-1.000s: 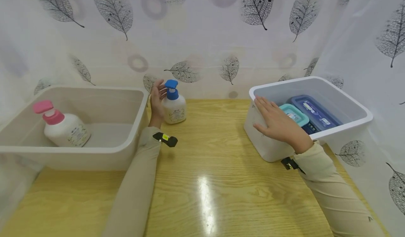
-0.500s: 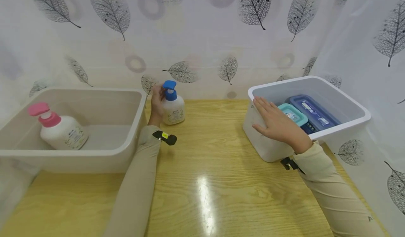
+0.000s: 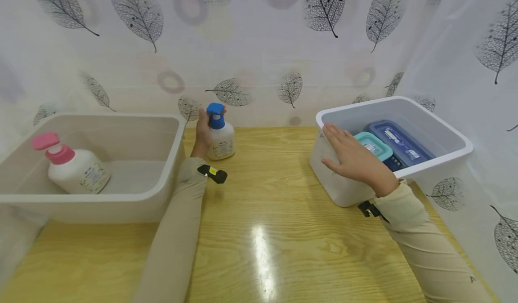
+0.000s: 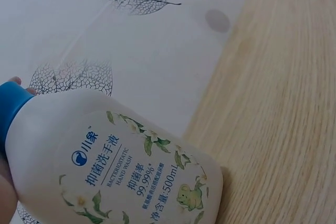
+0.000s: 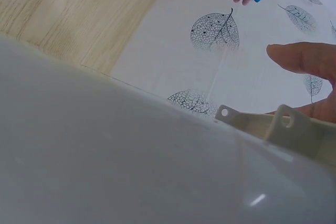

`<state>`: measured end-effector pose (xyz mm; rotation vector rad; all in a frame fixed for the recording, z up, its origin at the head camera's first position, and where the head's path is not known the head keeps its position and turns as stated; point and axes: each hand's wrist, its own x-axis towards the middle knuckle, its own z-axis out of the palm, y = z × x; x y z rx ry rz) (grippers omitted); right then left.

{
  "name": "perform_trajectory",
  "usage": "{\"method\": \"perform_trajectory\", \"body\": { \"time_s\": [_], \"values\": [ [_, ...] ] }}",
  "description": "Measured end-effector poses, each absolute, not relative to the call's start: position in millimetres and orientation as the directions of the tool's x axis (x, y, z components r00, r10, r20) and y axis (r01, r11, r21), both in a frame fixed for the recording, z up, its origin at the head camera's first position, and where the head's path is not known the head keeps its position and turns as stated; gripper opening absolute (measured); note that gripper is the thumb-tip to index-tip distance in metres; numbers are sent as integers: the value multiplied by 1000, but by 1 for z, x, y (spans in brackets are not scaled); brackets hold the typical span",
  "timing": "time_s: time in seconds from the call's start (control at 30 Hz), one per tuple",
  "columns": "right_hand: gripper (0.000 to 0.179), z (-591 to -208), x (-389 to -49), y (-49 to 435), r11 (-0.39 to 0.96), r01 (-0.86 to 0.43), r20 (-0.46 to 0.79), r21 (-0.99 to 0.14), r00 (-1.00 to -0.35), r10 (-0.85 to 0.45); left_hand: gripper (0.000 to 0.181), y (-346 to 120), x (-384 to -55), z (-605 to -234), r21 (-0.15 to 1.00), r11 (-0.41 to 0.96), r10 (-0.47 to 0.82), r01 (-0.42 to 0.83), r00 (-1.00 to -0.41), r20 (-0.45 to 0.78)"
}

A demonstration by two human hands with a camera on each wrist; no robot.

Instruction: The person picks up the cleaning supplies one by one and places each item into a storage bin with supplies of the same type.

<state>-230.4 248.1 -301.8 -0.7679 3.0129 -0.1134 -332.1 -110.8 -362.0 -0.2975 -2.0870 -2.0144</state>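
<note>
A white hand wash bottle [image 3: 221, 142] with a blue pump top [image 3: 216, 110] stands upright on the wooden table, right of the cream bin. My left hand [image 3: 203, 134] grips it around the neck, with fingers behind the blue collar and fingertips showing on its far side. In the left wrist view the label of the bottle [image 4: 121, 161] faces the camera, and part of the thumb shows at the left edge. My right hand [image 3: 352, 157] lies with straight fingers on the near left rim of the white bin [image 3: 336, 184]; its thumb [image 5: 299, 59] points out to the side.
In the cream bin [image 3: 121, 198] at left, a second bottle [image 3: 78, 171] with a pink pump leans back. Inside the white bin lie a teal-lidded box [image 3: 374, 144] and a blue-lidded box [image 3: 398, 142]. A leaf-patterned curtain [image 3: 259, 46] hangs behind the table [image 3: 279, 195].
My left hand has gone from beside the blue-topped bottle, fingers spread, to gripping its neck. The view has shifted slightly. The right hand stays on the white bin's rim.
</note>
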Motion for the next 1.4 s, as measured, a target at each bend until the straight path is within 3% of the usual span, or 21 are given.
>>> {"method": "perform_trajectory", "body": {
  "time_s": [0.37,0.63,1.0,1.4],
  "values": [
    [76,-301,-229,248,877,-476,-12,-73,-878,-478,64,-110,-338,-357,963,75,23,258,-966,257],
    [76,-302,-231,249,873,-484,-4,-67,-874,-485,69,-113,-360,-377,966,37,18,257,-966,256],
    [77,-305,-231,249,872,-485,0,-70,-874,-486,51,-114,-346,-361,910,39,55,412,-911,410],
    [77,-304,-231,249,873,-483,-7,-67,-875,-485,59,-115,-364,-378,900,-47,38,432,-900,434]
  ]
}}
